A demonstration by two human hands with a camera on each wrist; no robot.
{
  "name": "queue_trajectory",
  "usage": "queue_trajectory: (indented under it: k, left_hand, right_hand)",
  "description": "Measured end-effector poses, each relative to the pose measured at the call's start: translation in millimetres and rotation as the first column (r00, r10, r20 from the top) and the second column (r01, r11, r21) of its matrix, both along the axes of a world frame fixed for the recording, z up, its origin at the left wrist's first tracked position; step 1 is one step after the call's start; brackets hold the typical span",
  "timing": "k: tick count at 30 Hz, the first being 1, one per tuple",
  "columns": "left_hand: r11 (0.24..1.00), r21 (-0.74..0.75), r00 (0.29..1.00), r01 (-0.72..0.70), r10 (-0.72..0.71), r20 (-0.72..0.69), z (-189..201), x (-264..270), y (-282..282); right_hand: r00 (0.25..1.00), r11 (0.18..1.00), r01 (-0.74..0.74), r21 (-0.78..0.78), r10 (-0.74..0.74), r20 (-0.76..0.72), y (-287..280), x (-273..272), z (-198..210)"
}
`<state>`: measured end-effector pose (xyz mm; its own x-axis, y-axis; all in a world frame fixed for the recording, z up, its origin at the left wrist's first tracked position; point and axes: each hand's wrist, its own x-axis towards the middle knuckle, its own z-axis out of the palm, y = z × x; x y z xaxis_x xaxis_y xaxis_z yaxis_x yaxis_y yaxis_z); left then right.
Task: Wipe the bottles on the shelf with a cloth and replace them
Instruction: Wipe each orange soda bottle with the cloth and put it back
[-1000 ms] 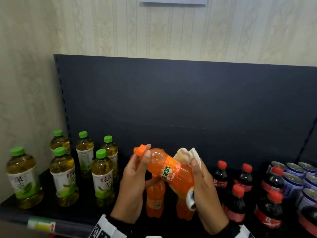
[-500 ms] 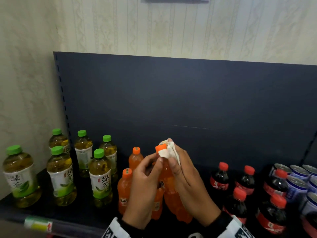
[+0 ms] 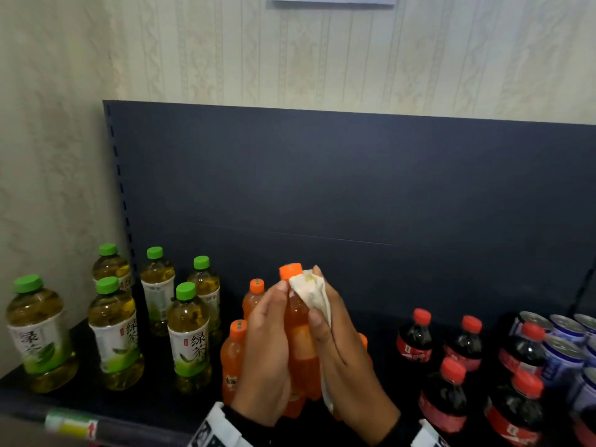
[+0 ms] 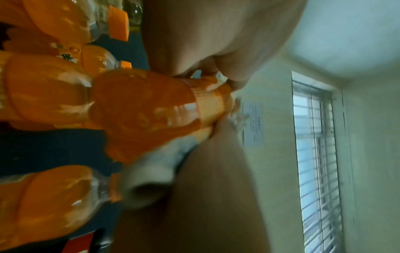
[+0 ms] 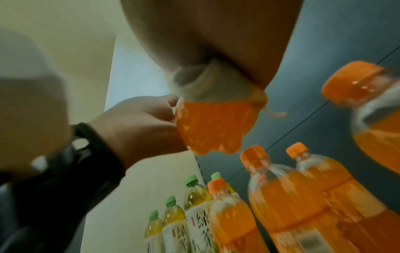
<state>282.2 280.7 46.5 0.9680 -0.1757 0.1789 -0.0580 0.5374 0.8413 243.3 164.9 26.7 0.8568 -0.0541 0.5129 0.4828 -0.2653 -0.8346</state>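
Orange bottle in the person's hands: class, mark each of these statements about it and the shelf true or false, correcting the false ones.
1. The left hand holds the orange bottle upright. True.
2. The right hand presses a cloth near the bottle's orange cap. True.
3. The held bottle's cap is off. False: the cap is on.
4. The green tea bottles stand right of the hands. False: they stand to the left.
5. The cola bottles have red caps. True.
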Motion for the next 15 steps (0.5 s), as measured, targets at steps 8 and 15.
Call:
queue_trajectory:
  k: [8,15]
  left_hand:
    - [0.994,-0.097,0.998,-0.046,0.051,0.044,1.7,-0.5,3.4]
    - [0.970,-0.241,0.984,-0.032,0.073,0.164,15.9,0.8,11.6]
  right_hand:
    - [0.995,0.996,-0.092,-0.004,0.091,-0.037,-4.3,-5.6,-8.0]
    - [0.983,0.954,-0.033,0.296,0.085,-0.163,-4.4,-13.4,-5.9]
